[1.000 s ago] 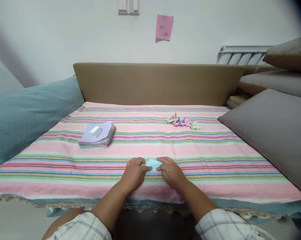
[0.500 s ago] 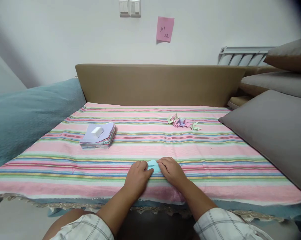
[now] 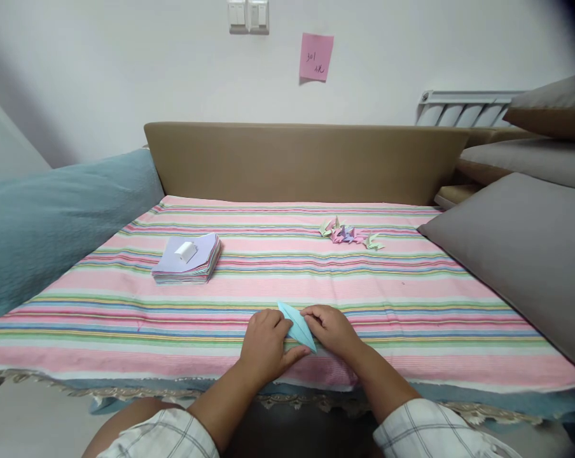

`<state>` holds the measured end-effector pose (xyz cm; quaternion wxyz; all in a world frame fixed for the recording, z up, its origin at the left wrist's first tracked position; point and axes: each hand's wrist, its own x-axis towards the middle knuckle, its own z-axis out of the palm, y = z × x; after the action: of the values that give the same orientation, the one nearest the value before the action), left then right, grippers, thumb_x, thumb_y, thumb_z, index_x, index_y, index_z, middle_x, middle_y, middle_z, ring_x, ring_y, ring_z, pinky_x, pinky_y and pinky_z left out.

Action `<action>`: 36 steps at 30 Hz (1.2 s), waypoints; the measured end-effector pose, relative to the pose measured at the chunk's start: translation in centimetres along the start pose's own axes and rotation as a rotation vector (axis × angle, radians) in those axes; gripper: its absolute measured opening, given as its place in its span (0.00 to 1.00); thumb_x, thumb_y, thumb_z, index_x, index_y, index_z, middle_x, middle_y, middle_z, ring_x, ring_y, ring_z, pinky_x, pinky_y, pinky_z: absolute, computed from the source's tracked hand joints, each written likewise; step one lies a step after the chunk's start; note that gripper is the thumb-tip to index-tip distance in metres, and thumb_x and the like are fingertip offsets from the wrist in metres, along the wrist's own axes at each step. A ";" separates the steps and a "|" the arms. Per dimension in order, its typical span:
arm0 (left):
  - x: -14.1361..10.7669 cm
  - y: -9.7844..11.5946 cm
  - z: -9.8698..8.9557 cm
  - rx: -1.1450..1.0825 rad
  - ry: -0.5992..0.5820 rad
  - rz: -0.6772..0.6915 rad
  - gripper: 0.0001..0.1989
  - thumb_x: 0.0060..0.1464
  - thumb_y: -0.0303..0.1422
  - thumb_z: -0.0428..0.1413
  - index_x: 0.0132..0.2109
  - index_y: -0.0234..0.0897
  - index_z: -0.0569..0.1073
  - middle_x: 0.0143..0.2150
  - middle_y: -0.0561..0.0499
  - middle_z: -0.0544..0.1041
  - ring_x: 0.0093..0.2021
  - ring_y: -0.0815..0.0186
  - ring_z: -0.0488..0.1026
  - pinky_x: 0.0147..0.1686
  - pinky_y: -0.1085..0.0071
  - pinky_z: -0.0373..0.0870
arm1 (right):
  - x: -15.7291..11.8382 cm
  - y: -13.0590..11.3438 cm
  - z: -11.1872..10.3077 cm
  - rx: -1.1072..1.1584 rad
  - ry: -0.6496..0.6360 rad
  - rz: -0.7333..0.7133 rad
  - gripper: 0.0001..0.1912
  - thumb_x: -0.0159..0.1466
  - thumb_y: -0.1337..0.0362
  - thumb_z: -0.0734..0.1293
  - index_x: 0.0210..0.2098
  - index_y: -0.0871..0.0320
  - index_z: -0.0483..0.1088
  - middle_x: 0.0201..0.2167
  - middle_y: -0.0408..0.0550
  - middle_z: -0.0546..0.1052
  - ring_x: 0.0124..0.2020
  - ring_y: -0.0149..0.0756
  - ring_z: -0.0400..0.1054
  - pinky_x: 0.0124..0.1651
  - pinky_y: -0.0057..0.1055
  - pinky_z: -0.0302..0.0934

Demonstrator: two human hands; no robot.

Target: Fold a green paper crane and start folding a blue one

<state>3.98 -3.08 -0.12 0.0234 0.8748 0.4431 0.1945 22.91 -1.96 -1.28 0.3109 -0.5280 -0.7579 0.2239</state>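
Note:
A folded piece of light-blue origami paper [image 3: 297, 326], long and pointed at both ends, lies aslant between my hands over the striped cloth. My left hand [image 3: 268, 340] grips its left edge, with the thumb stretched along the near point. On the other side, the fingertips of my right hand [image 3: 329, 326] pinch the right edge near the top. My fingers cover part of both edges.
Several folded paper cranes [image 3: 349, 234] sit in a cluster at the back right of the striped cloth [image 3: 268, 254]. To the left stands a stack of coloured paper [image 3: 187, 261], topped by a small white block [image 3: 186, 252]. A grey cushion [image 3: 521, 248] leans at the right.
The light-blue paper has turned from lying sideways to a slant, and more of its length shows. My left thumb has moved down to the near point; my right hand has shifted slightly.

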 end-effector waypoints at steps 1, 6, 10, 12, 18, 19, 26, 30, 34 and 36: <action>0.0 0.1 0.0 -0.003 0.008 -0.009 0.28 0.45 0.58 0.52 0.41 0.39 0.73 0.39 0.46 0.71 0.42 0.55 0.66 0.44 0.56 0.61 | 0.0 0.1 0.1 -0.009 -0.003 -0.010 0.11 0.62 0.65 0.60 0.39 0.54 0.73 0.37 0.45 0.77 0.40 0.37 0.69 0.43 0.33 0.61; -0.1 0.7 0.1 -0.005 0.018 -0.062 0.34 0.38 0.61 0.55 0.43 0.39 0.72 0.41 0.46 0.71 0.45 0.53 0.65 0.52 0.50 0.54 | -0.2 0.6 0.6 -0.112 0.081 -0.163 0.14 0.57 0.73 0.60 0.36 0.56 0.74 0.36 0.49 0.74 0.41 0.39 0.65 0.45 0.35 0.60; -0.1 1.0 0.3 -0.016 0.022 -0.085 0.38 0.33 0.62 0.56 0.45 0.38 0.70 0.43 0.45 0.71 0.47 0.53 0.66 0.55 0.47 0.48 | -0.3 0.9 0.6 -0.112 0.063 -0.234 0.18 0.55 0.76 0.58 0.39 0.56 0.73 0.40 0.48 0.73 0.42 0.38 0.63 0.47 0.36 0.58; -0.2 1.1 0.3 -0.032 0.024 -0.093 0.38 0.33 0.61 0.57 0.46 0.38 0.69 0.45 0.45 0.71 0.48 0.52 0.65 0.56 0.46 0.46 | -0.4 0.8 0.6 -0.127 0.037 -0.219 0.17 0.55 0.76 0.59 0.40 0.56 0.72 0.38 0.48 0.73 0.40 0.38 0.63 0.45 0.36 0.58; -0.2 0.8 -0.2 -0.084 -0.067 -0.101 0.29 0.39 0.46 0.62 0.49 0.42 0.67 0.50 0.46 0.71 0.52 0.52 0.64 0.57 0.45 0.45 | -0.7 0.1 0.3 -0.182 -0.014 -0.190 0.16 0.52 0.73 0.62 0.39 0.55 0.72 0.34 0.46 0.72 0.38 0.38 0.62 0.43 0.37 0.55; -0.3 0.7 -0.3 -0.088 -0.083 -0.093 0.28 0.40 0.44 0.61 0.50 0.43 0.67 0.51 0.47 0.70 0.53 0.52 0.63 0.58 0.45 0.45 | -0.7 0.0 0.3 -0.184 -0.023 -0.192 0.16 0.52 0.72 0.63 0.39 0.55 0.72 0.33 0.46 0.72 0.38 0.38 0.62 0.43 0.37 0.55; -0.2 -0.3 -0.7 -0.091 -0.106 0.003 0.21 0.49 0.32 0.55 0.52 0.47 0.68 0.55 0.50 0.70 0.54 0.56 0.64 0.59 0.42 0.39 | -0.9 -0.2 0.2 -0.176 -0.006 -0.276 0.10 0.53 0.66 0.66 0.35 0.54 0.72 0.51 0.49 0.68 0.52 0.44 0.59 0.52 0.41 0.52; 0.1 -1.2 -0.7 -0.055 -0.047 0.047 0.17 0.53 0.27 0.51 0.47 0.51 0.72 0.51 0.53 0.74 0.52 0.57 0.66 0.58 0.39 0.38 | -0.9 -0.1 0.3 -0.176 -0.061 -0.292 0.11 0.56 0.65 0.64 0.39 0.53 0.71 0.52 0.48 0.70 0.53 0.43 0.60 0.54 0.42 0.49; 0.2 -1.8 -0.4 -0.038 0.007 0.061 0.14 0.54 0.25 0.51 0.43 0.50 0.73 0.48 0.53 0.76 0.49 0.59 0.68 0.58 0.40 0.37 | -0.8 -0.4 0.4 -0.216 -0.036 -0.263 0.08 0.59 0.63 0.64 0.39 0.53 0.71 0.49 0.48 0.72 0.48 0.41 0.62 0.51 0.42 0.49; 0.3 -1.9 -0.4 -0.059 0.002 0.043 0.14 0.52 0.24 0.52 0.42 0.48 0.73 0.46 0.53 0.77 0.47 0.60 0.70 0.59 0.42 0.39 | -0.8 -0.7 0.4 -0.240 -0.021 -0.253 0.07 0.59 0.62 0.65 0.37 0.53 0.71 0.48 0.47 0.73 0.48 0.41 0.62 0.50 0.42 0.48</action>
<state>2.54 -1.77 -0.11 0.0446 0.8829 0.4181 0.2089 22.37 -2.94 -1.33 0.2634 -0.4594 -0.8428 0.0963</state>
